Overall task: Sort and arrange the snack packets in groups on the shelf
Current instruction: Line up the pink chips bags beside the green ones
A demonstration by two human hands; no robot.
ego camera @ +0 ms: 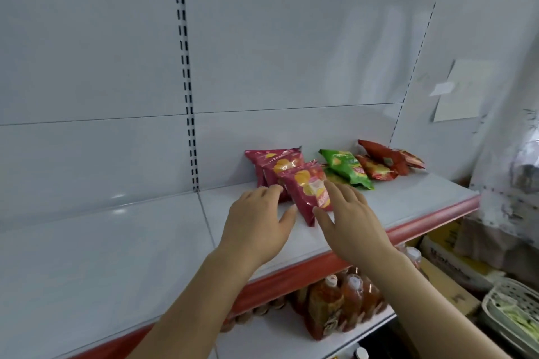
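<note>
Both arms reach forward over the shelf (408, 198): left hand (258, 226) and right hand (351, 220), fingers spread and relaxed, flank the upright front pink packet (307, 194), gripping nothing.

Rear pink packets (267, 167) partly hidden behind front pink packet (309, 192); yellow packet (334, 177) mostly covered by green packet (347, 167); packet print blurred; white basket (507, 312) cut by right edge.

A smooth, glossy white finish with light glare is seen on the shelf (116, 230). Shiny, crinkled plastic film is shown by the pink snack packets (306, 189) and the green packet (345, 167).
</note>
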